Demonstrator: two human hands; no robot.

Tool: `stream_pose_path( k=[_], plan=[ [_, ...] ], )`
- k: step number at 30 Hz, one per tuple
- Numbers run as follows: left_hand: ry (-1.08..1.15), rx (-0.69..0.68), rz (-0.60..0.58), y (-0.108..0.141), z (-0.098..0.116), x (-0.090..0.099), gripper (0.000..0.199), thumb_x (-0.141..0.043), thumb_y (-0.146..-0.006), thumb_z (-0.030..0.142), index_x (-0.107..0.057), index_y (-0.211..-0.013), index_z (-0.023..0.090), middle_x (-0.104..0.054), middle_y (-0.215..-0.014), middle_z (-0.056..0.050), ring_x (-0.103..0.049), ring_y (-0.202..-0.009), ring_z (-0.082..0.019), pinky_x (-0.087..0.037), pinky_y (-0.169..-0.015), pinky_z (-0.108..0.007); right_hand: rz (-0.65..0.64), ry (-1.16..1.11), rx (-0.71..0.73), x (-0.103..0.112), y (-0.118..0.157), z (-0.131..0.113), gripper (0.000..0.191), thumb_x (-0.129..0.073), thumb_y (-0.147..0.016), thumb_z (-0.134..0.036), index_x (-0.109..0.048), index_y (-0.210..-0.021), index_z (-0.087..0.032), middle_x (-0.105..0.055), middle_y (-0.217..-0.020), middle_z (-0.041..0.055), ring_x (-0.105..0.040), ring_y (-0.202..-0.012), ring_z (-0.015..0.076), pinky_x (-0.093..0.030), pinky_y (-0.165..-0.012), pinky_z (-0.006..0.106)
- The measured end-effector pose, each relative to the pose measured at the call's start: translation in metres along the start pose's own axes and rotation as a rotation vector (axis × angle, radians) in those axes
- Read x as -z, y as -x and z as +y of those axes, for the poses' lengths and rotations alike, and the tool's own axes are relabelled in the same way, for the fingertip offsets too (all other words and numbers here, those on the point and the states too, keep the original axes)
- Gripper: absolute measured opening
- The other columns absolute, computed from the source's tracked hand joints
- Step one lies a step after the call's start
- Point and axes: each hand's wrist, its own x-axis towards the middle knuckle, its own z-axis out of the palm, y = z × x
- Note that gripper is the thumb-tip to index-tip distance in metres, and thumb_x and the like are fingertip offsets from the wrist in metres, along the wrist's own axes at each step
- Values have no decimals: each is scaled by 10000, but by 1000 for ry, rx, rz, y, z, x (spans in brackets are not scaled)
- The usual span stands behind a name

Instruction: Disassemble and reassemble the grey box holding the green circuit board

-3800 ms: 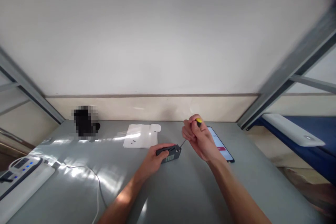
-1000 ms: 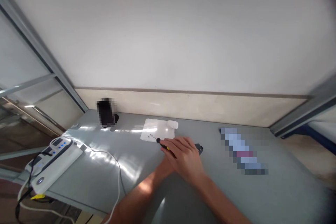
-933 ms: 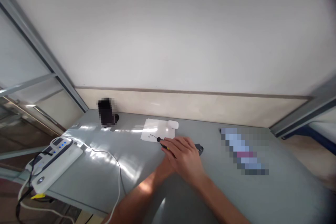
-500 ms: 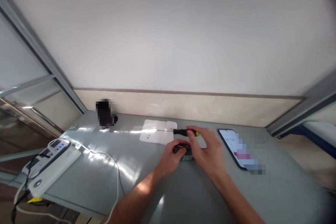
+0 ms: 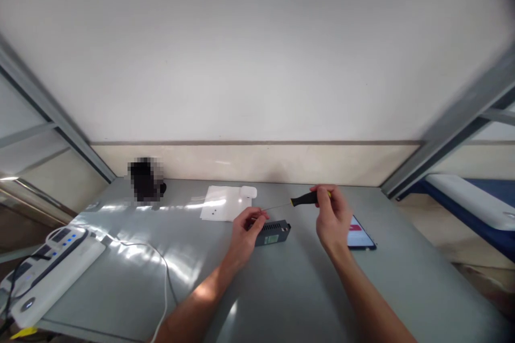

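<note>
My right hand [image 5: 333, 217] is closed round the black and yellow handle of a screwdriver [image 5: 306, 199], whose thin shaft points left. The tip ends at the fingers of my left hand [image 5: 246, 229]. My left hand grips the left end of a small dark box [image 5: 273, 232] with vent slots on top and a greenish label on its front. Behind it lies a white sheet [image 5: 221, 203] with small dark specks, and a small white object [image 5: 248, 192] rests at its back right corner.
A phone [image 5: 361, 237] lies partly behind my right hand. At the left stand a white power strip [image 5: 60, 273] and a white cable [image 5: 166, 278]. A pixelated dark object [image 5: 145, 181] is near the back wall of the grey table [image 5: 298, 300].
My right hand has moved right, away from the box, and the screwdriver's tip is now at my left hand. More of the box shows. The whole view has shifted a little.
</note>
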Motion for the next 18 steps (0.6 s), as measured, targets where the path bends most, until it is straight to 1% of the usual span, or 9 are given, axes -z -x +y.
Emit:
stream_pose_path(
  k=[6,11,18],
  plan=[
    [-64,-12,24,-1,2,-3,374,-717,-893,584,-735,-900,210,-769,-884,-49,-668,-830,-197,-508,-801,-307,-25,35,23,3,-1,3,359,-562,-993,-524,-679,-856,-214,-626,-719,-6,-550,-692,183,-406,-676,310],
    [-121,-18,21,0,4,-3,401,-684,-905,606,-718,-878,207,-753,-872,-48,-663,-824,-199,-506,-795,-310,-26,61,31,5,-2,2,349,-565,-988,-510,-677,-854,-207,-614,-696,-12,-534,-660,174,-400,-654,302],
    [-194,-57,-2,1,7,-2,346,-660,-932,535,-711,-855,201,-720,-830,-37,-640,-797,-191,-490,-766,-302,-6,89,16,6,-5,-4,310,-582,-962,-461,-691,-827,-204,-593,-655,-21,-507,-623,164,-364,-619,295]
  ],
)
